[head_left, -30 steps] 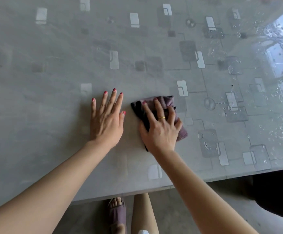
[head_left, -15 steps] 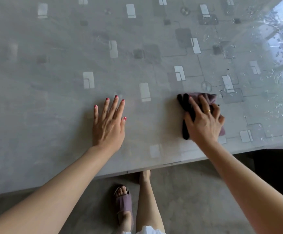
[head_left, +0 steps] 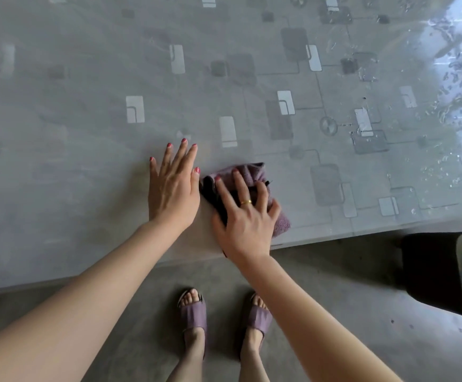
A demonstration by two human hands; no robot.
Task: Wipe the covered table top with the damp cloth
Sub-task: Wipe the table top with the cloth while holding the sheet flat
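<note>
A grey table top under a clear plastic cover with printed rectangles fills the upper view. A bunched purple and black damp cloth lies near the table's front edge. My right hand presses flat on the cloth, fingers spread over it. My left hand rests flat on the cover just left of the cloth, fingers apart, holding nothing; its thumb side almost touches the cloth.
Water droplets and window glare sit on the cover at the right. The table's front edge runs diagonally across the view. Below it are a concrete floor, my feet in purple sandals, and a dark object at the right.
My right hand slid the cloth right along the front edge, then back left until it sits next to my left hand. The left hand stayed planted; the view tilted down.
</note>
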